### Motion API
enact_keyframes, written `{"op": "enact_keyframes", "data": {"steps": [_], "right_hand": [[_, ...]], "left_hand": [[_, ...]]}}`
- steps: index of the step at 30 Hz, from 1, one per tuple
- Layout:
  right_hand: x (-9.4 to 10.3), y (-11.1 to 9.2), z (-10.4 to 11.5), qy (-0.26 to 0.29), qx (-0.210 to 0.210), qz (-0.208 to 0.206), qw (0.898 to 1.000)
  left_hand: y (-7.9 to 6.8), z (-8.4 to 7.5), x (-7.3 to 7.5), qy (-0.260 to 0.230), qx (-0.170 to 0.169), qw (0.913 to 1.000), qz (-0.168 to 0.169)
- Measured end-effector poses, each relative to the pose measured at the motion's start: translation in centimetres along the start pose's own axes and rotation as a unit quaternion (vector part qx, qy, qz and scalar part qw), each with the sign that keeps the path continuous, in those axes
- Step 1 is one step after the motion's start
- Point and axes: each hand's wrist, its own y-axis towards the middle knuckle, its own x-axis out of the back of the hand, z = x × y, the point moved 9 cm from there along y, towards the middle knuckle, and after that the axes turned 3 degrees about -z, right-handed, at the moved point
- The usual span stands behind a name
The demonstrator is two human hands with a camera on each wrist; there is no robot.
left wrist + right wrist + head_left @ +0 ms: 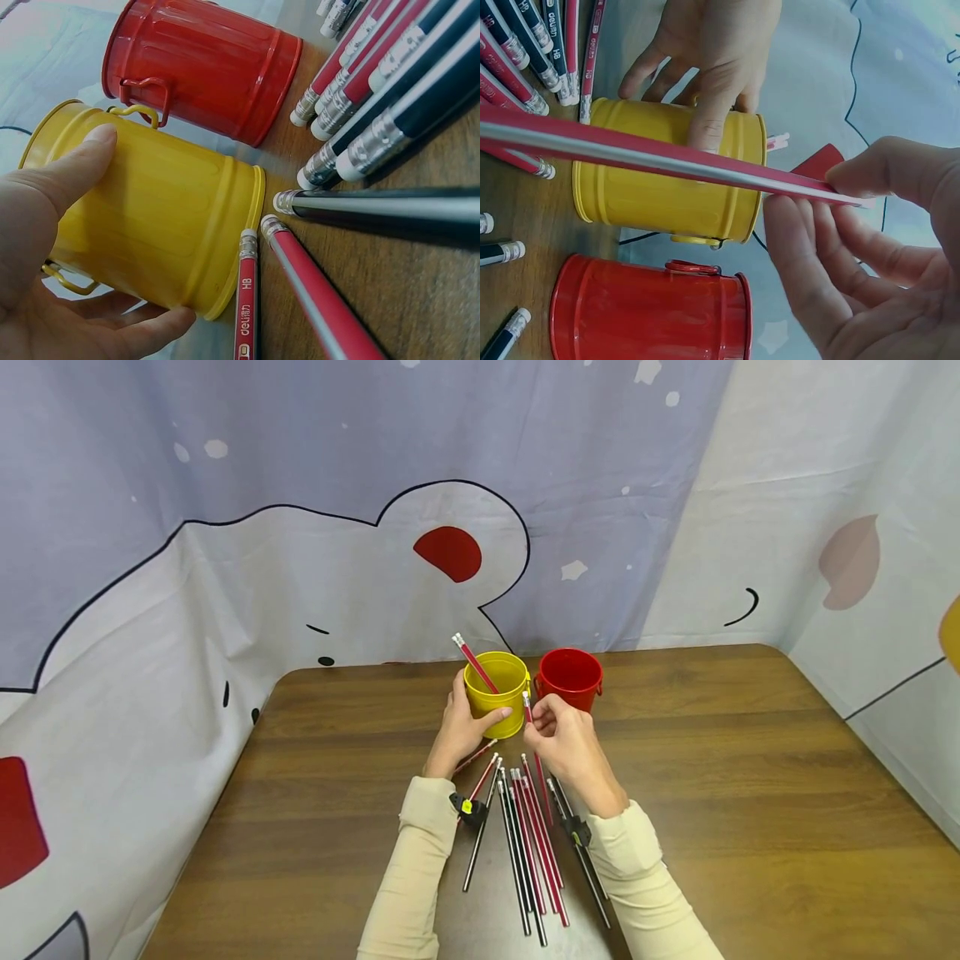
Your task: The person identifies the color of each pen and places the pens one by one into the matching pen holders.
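Note:
My left hand [459, 727] grips a small yellow metal bucket [150, 210], thumb on the near side and fingers round the other. Red pencils [480, 670] with white erasers lean inside it, their eraser ends above the rim. Between thumb and fingertips, my right hand [566, 743] pinches a red pencil [667, 161] with a silver stripe, near its eraser end. That pencil is just in front of the yellow bucket, outside it, eraser end up. A red metal bucket [570, 693] stands upright close to the yellow one's right.
Red pencils [536, 843] and black pencils [513, 860] lie loose on the wooden table [750, 777], between the forearms. A few more pencils [480, 831] lie beside the left wrist. Behind the table's back edge hangs a printed curtain [300, 585].

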Motion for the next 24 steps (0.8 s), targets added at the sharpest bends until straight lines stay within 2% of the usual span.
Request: {"op": "enact_keyframes", "data": {"steps": [13,24], "right_hand": [[0.9,0.2,0.9,0.033,0.037,-0.049,0.998],[1.9,0.2,1.4,0.049,0.056,-0.070,0.995]], "left_hand": [[0.0,-0.2,0.1,-0.002,-0.007,1.0000,0.004],[0.0,-0.2,0.0,-0.005,-0.001,0.9999,0.010]]}}
